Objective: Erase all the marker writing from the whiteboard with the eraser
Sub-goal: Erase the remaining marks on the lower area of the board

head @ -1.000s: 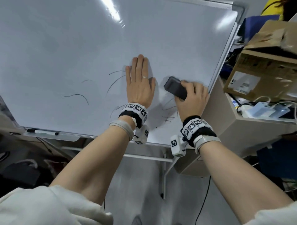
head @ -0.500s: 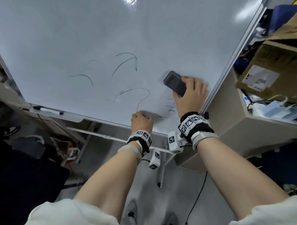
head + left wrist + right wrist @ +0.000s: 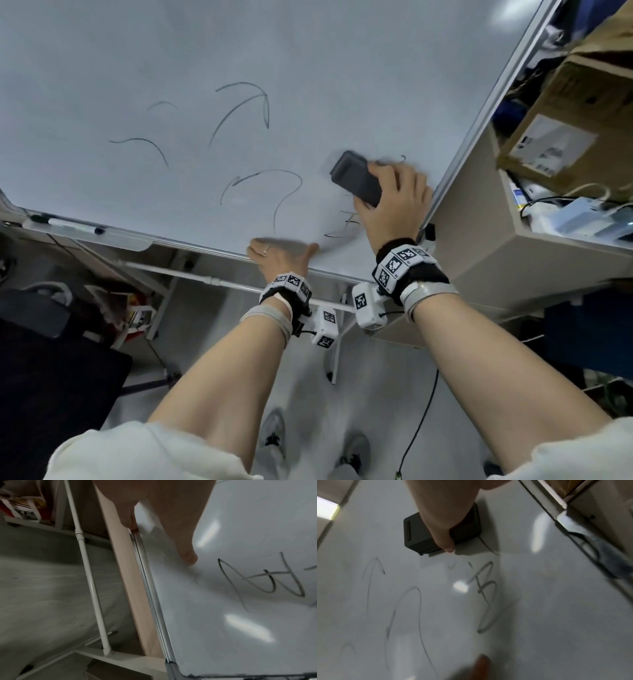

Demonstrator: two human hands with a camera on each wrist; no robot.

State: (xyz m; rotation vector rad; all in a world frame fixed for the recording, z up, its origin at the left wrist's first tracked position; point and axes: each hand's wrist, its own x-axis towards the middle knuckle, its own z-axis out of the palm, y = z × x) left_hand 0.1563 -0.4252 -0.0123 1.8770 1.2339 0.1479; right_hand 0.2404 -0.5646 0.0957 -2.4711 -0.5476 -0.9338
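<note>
The whiteboard (image 3: 171,51) fills the head view, with several thin black marker strokes (image 3: 239,106) across its lower middle and a scribble (image 3: 346,226) near its lower right corner. My right hand (image 3: 383,185) grips the dark grey eraser (image 3: 356,183) and presses it flat on the board just above that scribble. The right wrist view shows the eraser (image 3: 419,534) under my thumb, above the writing (image 3: 486,592). My left hand (image 3: 274,251) grips the board's bottom edge, thumb (image 3: 187,555) on the face beside the writing (image 3: 267,580), fingers curled behind the frame.
A marker pen (image 3: 73,224) lies in the tray at the board's lower left. A beige cabinet (image 3: 479,240) stands tight against the board's right edge, with a cardboard box (image 3: 575,113) and cables on it. The stand's white bar (image 3: 191,277) runs below.
My left hand left the board's face, where it lay flat, dropped to the bottom edge and now grips it. The eraser stayed in my right hand near the lower right.
</note>
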